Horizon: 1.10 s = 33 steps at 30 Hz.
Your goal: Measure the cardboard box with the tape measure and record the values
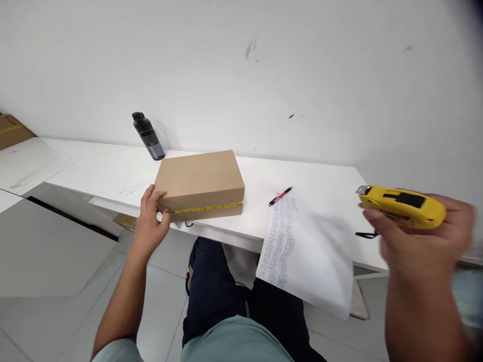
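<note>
A brown cardboard box (199,182) sealed with a strip of yellow tape (206,207) lies on the white table (113,168), close to its front edge. My left hand (151,218) grips the box's near left corner, fingers wrapped round it. My right hand (418,239), raised at the right and blurred, is closed round a yellow utility knife (403,205) whose metal tip points left. The knife is well to the right of the box and apart from it.
A black water bottle (148,136) stands against the wall behind the box. A pink pen (280,196) lies beside a large written sheet of paper (305,246) that hangs over the table edge. My knees are below; another cardboard piece (11,130) sits far left.
</note>
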{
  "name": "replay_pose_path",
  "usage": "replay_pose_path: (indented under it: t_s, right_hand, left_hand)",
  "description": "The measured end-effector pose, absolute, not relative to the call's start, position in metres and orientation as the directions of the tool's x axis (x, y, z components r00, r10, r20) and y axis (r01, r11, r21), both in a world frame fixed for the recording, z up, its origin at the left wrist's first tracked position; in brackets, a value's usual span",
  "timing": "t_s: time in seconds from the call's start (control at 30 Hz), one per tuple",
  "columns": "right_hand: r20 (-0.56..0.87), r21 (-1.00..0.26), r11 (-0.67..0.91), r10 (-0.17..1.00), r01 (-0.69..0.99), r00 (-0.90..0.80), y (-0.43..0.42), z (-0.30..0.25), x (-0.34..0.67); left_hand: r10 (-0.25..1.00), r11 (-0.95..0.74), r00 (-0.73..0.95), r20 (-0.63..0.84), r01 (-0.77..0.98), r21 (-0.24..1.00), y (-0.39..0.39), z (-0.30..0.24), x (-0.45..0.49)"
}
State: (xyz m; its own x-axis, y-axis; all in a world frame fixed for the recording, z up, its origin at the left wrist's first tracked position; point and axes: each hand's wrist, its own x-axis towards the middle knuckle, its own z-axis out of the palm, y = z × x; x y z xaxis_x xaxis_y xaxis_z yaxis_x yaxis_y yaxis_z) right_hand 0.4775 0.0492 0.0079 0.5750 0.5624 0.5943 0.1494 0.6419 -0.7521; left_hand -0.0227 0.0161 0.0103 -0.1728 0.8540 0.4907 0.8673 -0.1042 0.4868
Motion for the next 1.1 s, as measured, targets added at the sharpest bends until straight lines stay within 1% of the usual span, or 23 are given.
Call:
replay_pose_path:
  t_s: [0.03, 0.07, 0.13, 0.17, 0.2, 0.27, 0.33, 0.4, 0.47, 0.53, 0.63, 0.7, 0.73, 0.8, 0.87, 0.9, 0.93, 0.97, 1.03, 1.1]
  right_hand:
    - [0.570, -0.753, 0.654, 0.589, 0.076, 0.573, 0.045, 0.007, 0.467]
    - [0.557, -0.766, 0.642, 0.640, 0.029, 0.529, 0.040, 0.006, 0.456]
    - [0.500, -0.839, 0.545, 0.782, -0.018, 0.371, 0.028, 0.005, 0.431]
    - [0.471, -0.870, 0.493, 0.837, -0.011, 0.280, 0.023, 0.004, 0.419]
    - [0.435, -0.896, 0.443, 0.882, -0.004, 0.183, 0.018, 0.004, 0.407]
    - [0.345, -0.938, 0.345, 0.937, -0.024, -0.058, 0.010, 0.004, 0.387]
    - [0.257, -0.966, 0.249, 0.916, -0.066, -0.308, 0.005, 0.005, 0.370]
    - [0.213, -0.977, 0.192, 0.857, -0.093, -0.470, 0.003, 0.006, 0.358]
    - [0.211, -0.977, 0.166, 0.812, -0.131, -0.544, 0.003, 0.008, 0.349]
    - [0.220, -0.974, 0.147, 0.792, -0.173, -0.570, 0.003, 0.009, 0.341]
    - [0.244, -0.967, 0.160, 0.801, -0.197, -0.547, 0.004, 0.011, 0.332]
    - [0.292, -0.954, 0.212, 0.810, -0.211, -0.509, 0.007, 0.015, 0.328]
    - [0.327, -0.944, 0.253, 0.813, -0.214, -0.482, 0.011, 0.017, 0.328]
    - [0.414, -0.910, 0.366, 0.838, -0.195, -0.356, 0.025, 0.023, 0.333]
    - [0.493, -0.867, 0.476, 0.862, -0.146, -0.121, 0.049, 0.028, 0.345]
    - [0.507, -0.855, 0.504, 0.862, -0.125, 0.011, 0.063, 0.029, 0.353]
    - [0.508, -0.846, 0.521, 0.852, -0.114, 0.127, 0.079, 0.029, 0.363]
    - [0.501, -0.842, 0.528, 0.841, -0.108, 0.206, 0.096, 0.028, 0.373]
    - [0.472, -0.848, 0.519, 0.832, -0.106, 0.292, 0.125, 0.020, 0.392]
    - [0.441, -0.869, 0.487, 0.843, -0.088, 0.309, 0.146, 0.009, 0.406]
  left_hand:
    - [0.863, -0.124, -0.151, 0.482, 0.862, 0.492, 0.021, 0.009, -0.021]
    - [0.867, -0.151, -0.125, 0.482, 0.856, 0.494, 0.026, 0.006, -0.018]
    - [0.851, -0.235, -0.053, 0.522, 0.852, 0.469, 0.036, -0.003, -0.006]
    - [0.822, -0.285, -0.017, 0.569, 0.854, 0.436, 0.040, -0.009, 0.003]
    - [0.772, -0.333, 0.011, 0.636, 0.859, 0.389, 0.042, -0.016, 0.014]
    - [0.605, -0.432, 0.069, 0.793, 0.865, 0.254, 0.038, -0.028, 0.042]
    - [0.411, -0.578, 0.179, 0.894, 0.810, 0.103, 0.024, -0.036, 0.072]
    - [0.279, -0.754, 0.335, 0.900, 0.657, -0.011, 0.008, -0.038, 0.096]
    - [0.229, -0.841, 0.416, 0.880, 0.540, -0.037, -0.005, -0.034, 0.110]
    - [0.226, -0.836, 0.416, 0.881, 0.546, -0.044, -0.012, -0.028, 0.112]
    - [0.176, -0.778, 0.426, 0.887, 0.613, -0.140, -0.014, -0.019, 0.102]
    - [0.142, -0.747, 0.445, 0.884, 0.635, -0.200, -0.012, -0.012, 0.089]
    - [0.144, -0.729, 0.440, 0.887, 0.653, -0.206, -0.009, -0.009, 0.082]
    - [0.194, -0.643, 0.382, 0.903, 0.745, -0.178, 0.003, 0.000, 0.062]
    - [0.266, -0.476, 0.283, 0.922, 0.870, -0.130, 0.022, 0.009, 0.034]
    - [0.278, -0.395, 0.241, 0.930, 0.911, -0.118, 0.033, 0.014, 0.018]
    - [0.331, -0.328, 0.204, 0.921, 0.940, -0.091, 0.044, 0.018, 0.001]
    - [0.394, -0.277, 0.163, 0.905, 0.959, -0.053, 0.054, 0.021, -0.016]
    - [0.500, -0.233, 0.105, 0.860, 0.972, 0.016, 0.072, 0.027, -0.044]
    - [0.590, -0.234, 0.094, 0.802, 0.970, 0.059, 0.082, 0.028, -0.062]
